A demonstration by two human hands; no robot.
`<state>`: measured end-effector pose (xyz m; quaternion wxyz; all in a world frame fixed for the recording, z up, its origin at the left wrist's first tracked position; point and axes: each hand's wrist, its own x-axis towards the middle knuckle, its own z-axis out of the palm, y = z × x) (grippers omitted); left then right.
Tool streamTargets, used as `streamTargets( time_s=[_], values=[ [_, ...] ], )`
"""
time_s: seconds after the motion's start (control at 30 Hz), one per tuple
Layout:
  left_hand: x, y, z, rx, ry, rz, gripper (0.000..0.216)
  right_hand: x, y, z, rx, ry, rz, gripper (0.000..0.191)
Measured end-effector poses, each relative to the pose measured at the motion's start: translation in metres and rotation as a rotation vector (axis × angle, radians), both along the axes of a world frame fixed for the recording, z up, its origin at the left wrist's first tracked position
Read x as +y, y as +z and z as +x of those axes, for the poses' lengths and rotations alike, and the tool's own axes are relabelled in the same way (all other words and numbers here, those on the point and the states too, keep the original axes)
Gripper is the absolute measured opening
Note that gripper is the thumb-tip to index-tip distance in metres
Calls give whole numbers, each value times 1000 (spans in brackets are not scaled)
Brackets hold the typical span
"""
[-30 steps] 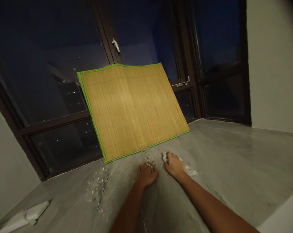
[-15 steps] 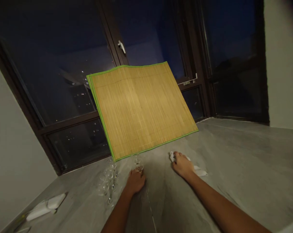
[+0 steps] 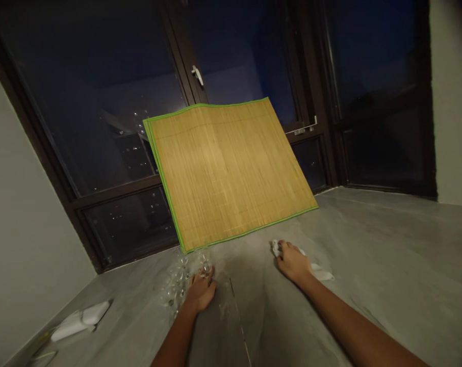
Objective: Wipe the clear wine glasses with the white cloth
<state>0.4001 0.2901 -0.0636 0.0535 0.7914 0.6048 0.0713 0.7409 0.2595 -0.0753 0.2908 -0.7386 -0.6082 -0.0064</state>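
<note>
On the grey stone surface, my left hand is closed around the lower part of a clear stemmed glass. Just to its left stand several more clear glasses in a close group; their outlines are faint. My right hand presses down on a crumpled white cloth, its fingers curled over it. Part of the cloth pokes out past the fingertips and part trails out under the wrist.
A bamboo mat with green edging leans against the dark window behind the glasses. At the lower left lies a folded white bundle with a band round it. A thin dark seam runs along the grey surface.
My left hand has moved left with the glass, closer to the other glasses. My right hand stays on the cloth. The whole view has shifted slightly.
</note>
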Motion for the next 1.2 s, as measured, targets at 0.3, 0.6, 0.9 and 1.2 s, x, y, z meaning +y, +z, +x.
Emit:
streamTargets(
  time_s=[0.3, 0.6, 0.9, 1.2],
  values=[
    [2, -1, -16, -219, 39, 55, 60, 1, -1, 0, -1, -1, -4, 35],
    [-5, -5, -20, -513, 117, 119, 41, 4, -5, 2, -14, 5, 14, 39],
    [1, -9, -25, -648, 123, 124, 37, 3, -4, 2, -11, 7, -1, 39],
    [13, -8, -25, -670, 86, 103, 36, 3, -3, 2, -16, 14, 12, 38]
  ],
)
